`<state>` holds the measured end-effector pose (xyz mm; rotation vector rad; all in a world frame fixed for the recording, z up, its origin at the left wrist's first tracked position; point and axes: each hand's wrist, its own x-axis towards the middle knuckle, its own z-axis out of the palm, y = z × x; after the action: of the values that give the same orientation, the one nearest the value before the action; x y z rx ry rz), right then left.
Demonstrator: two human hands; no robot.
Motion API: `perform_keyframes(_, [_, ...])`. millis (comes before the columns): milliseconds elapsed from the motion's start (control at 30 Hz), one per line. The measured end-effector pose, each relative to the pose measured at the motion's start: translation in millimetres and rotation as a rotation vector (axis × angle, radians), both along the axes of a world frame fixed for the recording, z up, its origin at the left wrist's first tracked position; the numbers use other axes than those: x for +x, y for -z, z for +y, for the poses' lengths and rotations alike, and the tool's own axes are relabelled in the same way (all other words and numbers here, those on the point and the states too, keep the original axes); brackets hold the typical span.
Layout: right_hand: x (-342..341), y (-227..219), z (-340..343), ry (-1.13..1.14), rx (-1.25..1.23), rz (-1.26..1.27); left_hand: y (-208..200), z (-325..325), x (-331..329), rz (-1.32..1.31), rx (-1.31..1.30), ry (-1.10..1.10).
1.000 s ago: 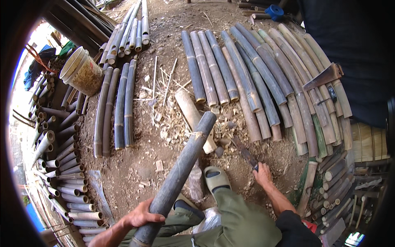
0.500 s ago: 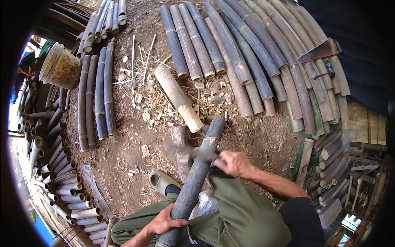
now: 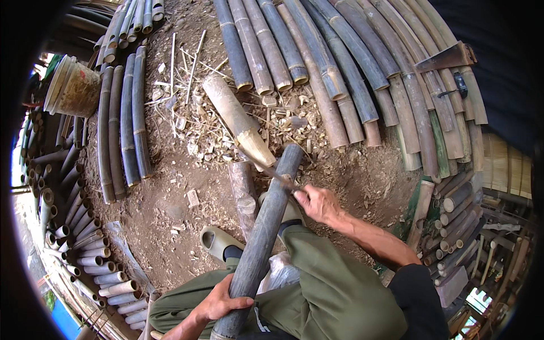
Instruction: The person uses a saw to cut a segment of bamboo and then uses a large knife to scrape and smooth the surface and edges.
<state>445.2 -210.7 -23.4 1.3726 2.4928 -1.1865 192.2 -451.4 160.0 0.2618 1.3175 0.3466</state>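
A dark grey bamboo pole slants up from my lap, its far end raised over the ground. Near its lower end, my left hand is closed around it, thumb across the top. My right hand is closed on a knife, whose narrow blade lies across the pole near a pale node and points to the far left. The knife's handle is mostly hidden in my fingers. Beyond the blade, a pale, stripped log rests on the ground among chips, and a shorter brown log stands beside the pole.
Cut bamboo poles lie in rows at the far side, with a saw on top at the right. More poles and a dirty bucket are at the left. Bamboo stacks flank both sides. Wood chips cover the dirt.
The knife has swung from nearly level and blurred to pointing more away from me, farther up the pole. The pole's far end has moved slightly left and away. The view has shifted slightly.
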Motion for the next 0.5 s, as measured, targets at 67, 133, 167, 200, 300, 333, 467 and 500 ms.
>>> perform_keyframes(67, [-1.7,-16.6,-24.6,-0.214,0.134,0.362,0.3,-0.4,-0.8,0.0,0.006,-0.001])
perform_keyframes(133, [7.5,6.4,-23.4,-0.43,0.446,0.517,0.4,0.4,2.1,-0.017,0.015,-0.005])
perform_keyframes(167, [11.6,22.0,-13.6,-0.252,0.355,0.297,-2.1,0.3,2.0,-0.033,-0.012,-0.009])
perform_keyframes(200, [9.7,30.3,10.3,-0.092,0.288,0.089,-3.1,6.3,4.3,-0.039,-0.012,-0.027])
perform_keyframes(300, [5.2,26.9,16.2,-0.024,0.262,0.171,-2.9,3.8,0.8,-0.027,0.0,-0.031])
perform_keyframes(333, [5.1,14.7,-6.0,-0.128,0.279,0.292,-2.7,-0.6,1.3,-0.019,-0.002,-0.03])
perform_keyframes(467, [13.3,9.2,0.8,-0.243,0.239,0.154,-7.8,4.3,1.6,-0.02,-0.027,0.011])
perform_keyframes(500, [6.5,16.4,19.5,0.009,0.055,-0.008,-4.4,5.8,0.9,-0.018,-0.023,0.017])
